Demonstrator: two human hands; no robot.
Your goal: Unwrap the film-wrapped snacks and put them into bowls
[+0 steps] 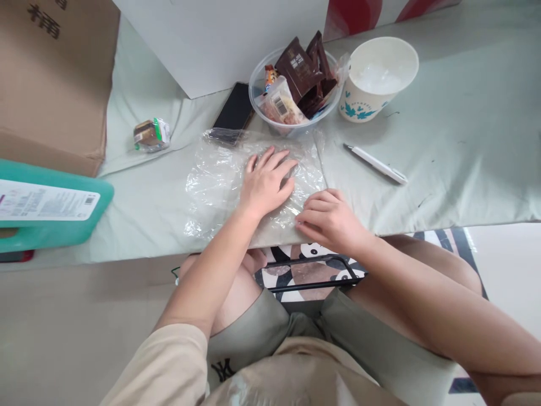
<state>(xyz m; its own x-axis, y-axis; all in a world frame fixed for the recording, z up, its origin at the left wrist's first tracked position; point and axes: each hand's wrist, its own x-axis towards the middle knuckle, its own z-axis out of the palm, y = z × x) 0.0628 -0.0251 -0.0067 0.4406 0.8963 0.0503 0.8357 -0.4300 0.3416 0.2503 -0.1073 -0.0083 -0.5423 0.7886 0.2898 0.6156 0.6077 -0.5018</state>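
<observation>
A crinkled clear plastic bag (pixel 211 180) lies spread on the cloth-covered table near its front edge. My left hand (pixel 267 183) rests flat on the plastic, fingers spread. At the bag's lower right part, my right hand (pixel 327 220) has its fingers curled together against the plastic; the thumb and fingertips seem to pinch its edge. Just behind the bag stands a clear round bowl (pixel 257 104) of wrapped snacks, among them dark brown packets (pixel 298 67). A black phone (pixel 234 113) lies left of the bowl, partly under the bag's far edge.
Right of the bowl is a paper cup (pixel 359 107) with clear plastic inside. A white pen (pixel 376 163) lies in front of it. Farther left are a small wrapped cake (pixel 151 135), a green jug (pixel 84 220) and a cardboard box (pixel 54 101). A white box (pixel 236 39) stands behind.
</observation>
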